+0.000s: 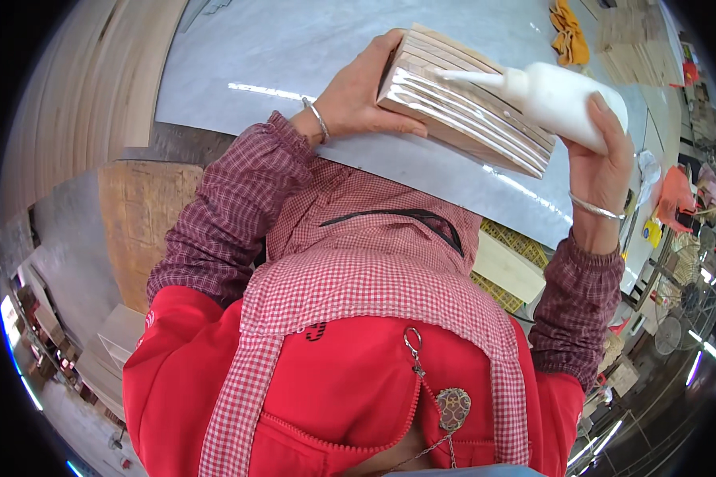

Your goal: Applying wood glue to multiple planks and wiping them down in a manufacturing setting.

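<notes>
Several wooden strips (479,119) in grip of left hand (362,91), white bottle (565,99) in right hand (608,155)

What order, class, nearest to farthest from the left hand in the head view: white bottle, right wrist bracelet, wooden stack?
1. Wooden stack: in the left hand's grip.
2. White bottle: mostly further right.
3. Right wrist bracelet: farthest right, lower.

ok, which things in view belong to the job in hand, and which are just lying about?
In the job:
- stack of wooden strips, held
- white squeeze bottle, held, nozzle over the strips
- white liquid on the strips

Apparently lying about:
- orange cloth
- red-orange bundle
</notes>
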A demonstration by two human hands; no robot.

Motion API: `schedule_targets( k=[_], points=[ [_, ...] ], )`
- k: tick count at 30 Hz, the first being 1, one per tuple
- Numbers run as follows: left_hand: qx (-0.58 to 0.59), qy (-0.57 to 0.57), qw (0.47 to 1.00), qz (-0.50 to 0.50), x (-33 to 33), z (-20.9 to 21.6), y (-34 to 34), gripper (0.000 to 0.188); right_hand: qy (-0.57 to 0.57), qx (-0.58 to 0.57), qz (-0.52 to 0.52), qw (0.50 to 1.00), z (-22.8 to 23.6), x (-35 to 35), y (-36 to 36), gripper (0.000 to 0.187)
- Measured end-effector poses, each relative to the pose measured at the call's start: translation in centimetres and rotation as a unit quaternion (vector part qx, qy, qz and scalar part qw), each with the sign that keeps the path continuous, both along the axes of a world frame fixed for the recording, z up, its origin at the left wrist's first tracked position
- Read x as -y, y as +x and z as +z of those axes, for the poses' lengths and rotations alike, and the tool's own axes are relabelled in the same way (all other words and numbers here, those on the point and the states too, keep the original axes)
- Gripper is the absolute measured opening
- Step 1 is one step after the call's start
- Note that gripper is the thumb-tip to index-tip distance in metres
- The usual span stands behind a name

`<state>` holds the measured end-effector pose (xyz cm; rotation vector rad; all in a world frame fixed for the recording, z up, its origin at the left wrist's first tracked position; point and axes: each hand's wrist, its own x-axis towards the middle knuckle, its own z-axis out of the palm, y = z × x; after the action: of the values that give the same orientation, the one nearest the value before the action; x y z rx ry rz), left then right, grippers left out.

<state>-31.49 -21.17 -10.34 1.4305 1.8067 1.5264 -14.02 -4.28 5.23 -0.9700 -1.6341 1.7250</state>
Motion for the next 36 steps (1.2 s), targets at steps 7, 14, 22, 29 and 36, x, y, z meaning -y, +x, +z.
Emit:
schedule_targets(
  k=[7,14,22,29,36],
  points=[
    [-0.004,-0.008,1.000,0.008,0.7,1.2,0.1,0.117,0.003,-0.014,0.056,0.998,0.6,1.8,-2.7,0.040],
    [0.002,-0.006,1.000,-0.001,0.2,0.4,-0.1,0.118,0.016,0.008,0.028,0.999,0.0,-0.1,-0.8,0.039],
    [-0.012,0.018,1.000,-0.006,-0.7,-1.7,-0.1,0.110,0.018,0.042,-0.042,0.998,-1.1,-2.9,3.8,0.036],
    [0.006,-0.013,1.000,-0.005,-0.9,-3.7,-0.1,0.112,0.018,0.050,-0.103,0.993,-2.1,-5.0,8.2,0.037],
    [0.026,-0.021,0.999,-0.010,-1.1,-4.4,-0.3,0.112,0.021,0.066,-0.149,0.986,-2.6,-6.8,11.5,0.040]
  ],
)
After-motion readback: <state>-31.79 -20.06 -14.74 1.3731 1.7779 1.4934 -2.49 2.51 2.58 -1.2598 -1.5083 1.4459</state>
